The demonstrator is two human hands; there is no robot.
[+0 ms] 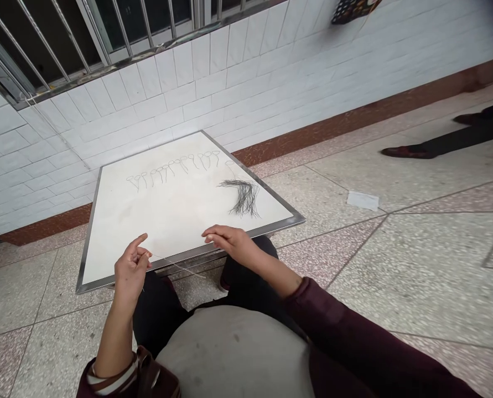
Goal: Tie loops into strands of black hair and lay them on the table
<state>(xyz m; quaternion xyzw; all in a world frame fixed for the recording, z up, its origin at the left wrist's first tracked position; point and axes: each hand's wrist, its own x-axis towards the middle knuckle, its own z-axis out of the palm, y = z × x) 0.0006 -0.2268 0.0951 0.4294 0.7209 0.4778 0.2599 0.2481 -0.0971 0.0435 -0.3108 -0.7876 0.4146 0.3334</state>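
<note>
My left hand hovers over the near edge of a white board, thumb and fingers pinched on a thin pale thread, forefinger sticking up. That thread runs right and downward toward my right hand, which rests on the board's near edge with its fingers curled together in a pinch. A loose bundle of dark wires lies on the board just beyond my right hand. A row of several small wire loops with stems lies across the far part of the board.
The metal-rimmed board sits low on a speckled tiled floor against a white tiled wall with a barred window. A slip of paper lies on the floor to the right. Another person's legs and shoes reach in at far right.
</note>
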